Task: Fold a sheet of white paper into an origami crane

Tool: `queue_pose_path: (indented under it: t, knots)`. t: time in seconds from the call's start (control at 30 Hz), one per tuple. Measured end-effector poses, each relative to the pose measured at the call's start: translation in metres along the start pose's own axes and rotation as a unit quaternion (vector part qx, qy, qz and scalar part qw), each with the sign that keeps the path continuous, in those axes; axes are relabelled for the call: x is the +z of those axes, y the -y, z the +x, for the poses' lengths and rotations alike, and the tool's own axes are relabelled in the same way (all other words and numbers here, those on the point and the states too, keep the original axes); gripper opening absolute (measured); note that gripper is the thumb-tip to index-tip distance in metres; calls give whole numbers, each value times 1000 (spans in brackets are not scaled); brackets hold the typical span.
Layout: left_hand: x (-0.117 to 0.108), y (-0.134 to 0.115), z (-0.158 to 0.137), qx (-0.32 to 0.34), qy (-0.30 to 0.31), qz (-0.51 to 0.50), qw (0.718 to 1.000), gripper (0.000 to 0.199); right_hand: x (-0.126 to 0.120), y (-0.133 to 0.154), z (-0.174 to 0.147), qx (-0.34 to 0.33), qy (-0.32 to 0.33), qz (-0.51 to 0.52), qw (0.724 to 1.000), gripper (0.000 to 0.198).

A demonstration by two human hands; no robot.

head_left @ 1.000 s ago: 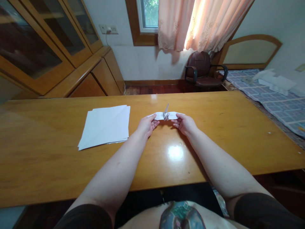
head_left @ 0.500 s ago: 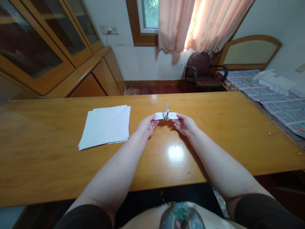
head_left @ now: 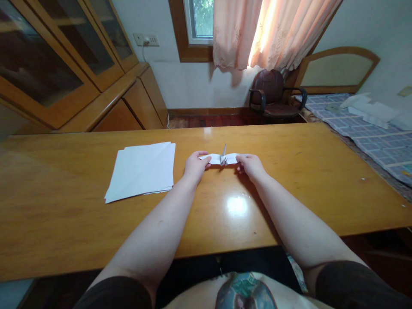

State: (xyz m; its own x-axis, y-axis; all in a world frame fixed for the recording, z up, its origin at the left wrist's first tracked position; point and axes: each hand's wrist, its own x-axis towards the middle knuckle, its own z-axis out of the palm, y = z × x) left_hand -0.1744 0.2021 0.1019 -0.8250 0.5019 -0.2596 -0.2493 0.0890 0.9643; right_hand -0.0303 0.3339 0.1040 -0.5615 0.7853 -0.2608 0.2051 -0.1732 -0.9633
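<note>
A small white folded paper crane (head_left: 223, 159) is stretched between my two hands over the wooden table (head_left: 206, 223). Its wings spread left and right, and a thin pointed end sticks up on the far side. My left hand (head_left: 195, 166) pinches the left wing tip between thumb and fingers. On the other side, my right hand (head_left: 252, 166) grips the right wing tip the same way, thumb on top. Parts of both wing tips are hidden under the fingers.
A stack of white paper sheets (head_left: 141, 172) lies on the table left of my hands. Beyond the table stand a wooden cabinet (head_left: 111, 113) at left and a brown armchair (head_left: 269, 96). A bed (head_left: 363, 124) with papers on it is at right.
The crane has tipped, so its upright point looks shorter. My left hand has turned, its thumb now further over the wing; my right hand has shifted its hold slightly.
</note>
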Motion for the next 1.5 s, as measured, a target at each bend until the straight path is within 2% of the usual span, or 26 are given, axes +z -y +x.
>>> queue_pose_path:
  t: [0.07,0.13,0.23,0.33,0.43,0.67,0.9,1.1,1.23,1.5]
  knots:
    - [-3,0,-1,61,6,72,996,25,-1,-1,0,-37,-9,-83,996,18]
    - [-6,-2,-4,160,22,145,976,24,-1,-2,0,-49,-7,-130,990,20]
    - [-6,-8,-12,310,76,265,910,27,-1,-2,-1,-49,0,-156,987,21]
    - [-6,-13,-22,374,143,358,844,33,-1,-2,-1,-51,4,-163,985,22]
    - [-7,-15,-29,381,183,414,806,36,-1,-2,-1,-48,2,-163,985,22]
    - [-11,-10,-22,377,225,448,779,42,-1,1,-2,-36,-1,-166,986,19]
    - [-16,-11,-15,373,242,535,718,40,-5,0,0,-38,3,-189,981,21]
    - [-14,-8,-10,370,286,495,732,39,-5,-2,4,-43,1,-201,979,20]
    - [-14,-8,-9,357,293,489,740,40,-4,-2,4,-34,7,-186,982,18]
    - [-15,-10,-11,351,294,508,729,38,-6,-1,3,-21,4,-184,983,15]
